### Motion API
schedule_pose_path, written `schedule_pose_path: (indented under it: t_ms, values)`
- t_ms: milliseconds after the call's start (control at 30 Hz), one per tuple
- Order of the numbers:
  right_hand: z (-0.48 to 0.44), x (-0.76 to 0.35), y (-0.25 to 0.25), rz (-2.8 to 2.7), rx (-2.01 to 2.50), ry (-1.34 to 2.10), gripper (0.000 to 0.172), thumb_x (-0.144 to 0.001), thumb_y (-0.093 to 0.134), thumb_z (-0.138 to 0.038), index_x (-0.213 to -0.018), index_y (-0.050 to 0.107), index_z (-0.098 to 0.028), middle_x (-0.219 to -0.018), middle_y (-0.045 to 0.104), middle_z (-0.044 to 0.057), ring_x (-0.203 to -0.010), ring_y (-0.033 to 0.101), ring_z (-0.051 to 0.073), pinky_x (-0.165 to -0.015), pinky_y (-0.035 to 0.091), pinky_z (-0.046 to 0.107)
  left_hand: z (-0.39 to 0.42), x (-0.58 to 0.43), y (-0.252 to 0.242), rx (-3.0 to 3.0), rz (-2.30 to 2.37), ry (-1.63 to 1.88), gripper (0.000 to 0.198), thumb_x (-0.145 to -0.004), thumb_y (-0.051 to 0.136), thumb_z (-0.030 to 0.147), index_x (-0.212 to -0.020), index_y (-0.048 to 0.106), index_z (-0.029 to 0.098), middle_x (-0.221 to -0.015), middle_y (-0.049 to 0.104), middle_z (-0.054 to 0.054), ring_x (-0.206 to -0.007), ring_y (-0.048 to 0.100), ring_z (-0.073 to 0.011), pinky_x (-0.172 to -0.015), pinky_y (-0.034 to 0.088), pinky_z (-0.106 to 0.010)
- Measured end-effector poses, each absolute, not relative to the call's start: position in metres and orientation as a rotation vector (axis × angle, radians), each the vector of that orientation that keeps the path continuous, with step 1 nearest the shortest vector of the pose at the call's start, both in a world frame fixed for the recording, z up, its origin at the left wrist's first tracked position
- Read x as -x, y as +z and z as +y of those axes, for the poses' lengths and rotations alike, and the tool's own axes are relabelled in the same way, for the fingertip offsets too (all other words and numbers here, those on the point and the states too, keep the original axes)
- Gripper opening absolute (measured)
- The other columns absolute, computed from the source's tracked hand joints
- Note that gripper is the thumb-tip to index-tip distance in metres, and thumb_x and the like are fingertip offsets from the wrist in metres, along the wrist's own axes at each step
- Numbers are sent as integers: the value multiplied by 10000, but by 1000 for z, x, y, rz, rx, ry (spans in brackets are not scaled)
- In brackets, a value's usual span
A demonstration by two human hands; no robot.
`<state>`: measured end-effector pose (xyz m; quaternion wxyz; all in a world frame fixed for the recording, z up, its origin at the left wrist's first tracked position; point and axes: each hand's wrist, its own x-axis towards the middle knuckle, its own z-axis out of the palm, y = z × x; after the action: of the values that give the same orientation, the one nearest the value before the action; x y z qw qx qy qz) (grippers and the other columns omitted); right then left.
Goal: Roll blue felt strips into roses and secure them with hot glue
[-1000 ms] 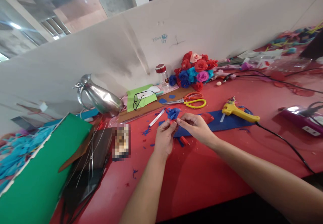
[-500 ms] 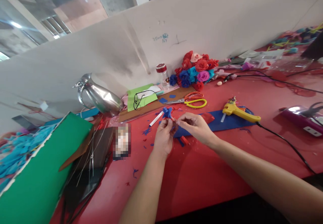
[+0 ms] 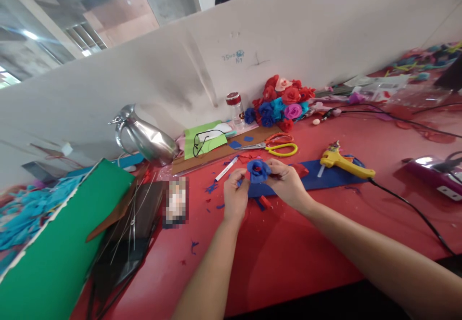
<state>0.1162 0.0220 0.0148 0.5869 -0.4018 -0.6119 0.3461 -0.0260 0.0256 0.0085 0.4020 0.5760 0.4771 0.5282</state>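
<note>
A blue paper flower point(image 3: 258, 171) with a red centre faces up between my hands. My right hand point(image 3: 287, 183) pinches it from the right side, fingers closed behind the petals. Close against its left edge, my left hand point(image 3: 236, 192) is closed too. Bits of blue and red show at its fingertips, but what they grip is too small to tell. Under and behind the right hand lies a strip of blue paper point(image 3: 314, 178). Red and blue scraps point(image 3: 265, 202) lie just below the hands. A white marker-like stick point(image 3: 226, 168) rests beyond the left hand.
Scissors point(image 3: 283, 147) lie behind the hands. A yellow glue gun point(image 3: 344, 165) rests on the blue strip, its cord running right. At the back stand a bunch of paper flowers point(image 3: 285, 101), a jar point(image 3: 236, 108) and a steel jug point(image 3: 147, 137). A green board point(image 3: 68, 243) fills the left.
The flower has turned from side-on above my left hand to face up, moving right into my right hand's hold. My left hand has shifted to its left edge. The view has tilted slightly.
</note>
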Motion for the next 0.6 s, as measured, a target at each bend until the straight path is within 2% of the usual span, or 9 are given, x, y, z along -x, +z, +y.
schedule_pose_path:
  t_ms: [167,300,367,500,600]
  values:
    - [23,-116,14,-1399,887,833,103,-733,618,-220,-650,678,-207,-710,593,15,-678,527,149,-643,422,270,23,27,14,-1616,1197,1371,96,-769,600,189,-805,689,184,-908,690,-51,-891,581,-191,-883,437,-323]
    - [22,-115,21,-1354,913,899,83,-720,659,-263,-659,660,-206,-749,616,19,-723,548,161,-704,449,287,18,23,21,-1548,1212,1335,89,-785,609,225,-747,684,196,-790,666,-39,-793,561,-185,-792,428,-280]
    - [21,-114,24,-1296,940,951,117,-725,669,-309,-677,646,-204,-733,597,12,-692,528,154,-671,448,282,16,20,23,-1503,1175,1281,133,-795,616,274,-702,672,196,-711,641,-28,-731,547,-180,-737,419,-263]
    - [24,-116,25,-1093,958,1018,221,-725,682,-400,-705,597,-198,-615,505,-25,-564,415,115,-541,381,249,17,17,22,-1470,1136,1229,150,-771,635,261,-642,657,187,-649,618,-15,-664,530,-165,-691,399,-248]
    - [27,-121,25,-973,983,961,267,-724,679,-438,-687,562,-201,-557,445,-41,-527,373,110,-505,338,246,20,17,17,-1481,1165,1177,175,-762,631,255,-601,645,185,-600,601,-7,-620,514,-158,-640,381,-244]
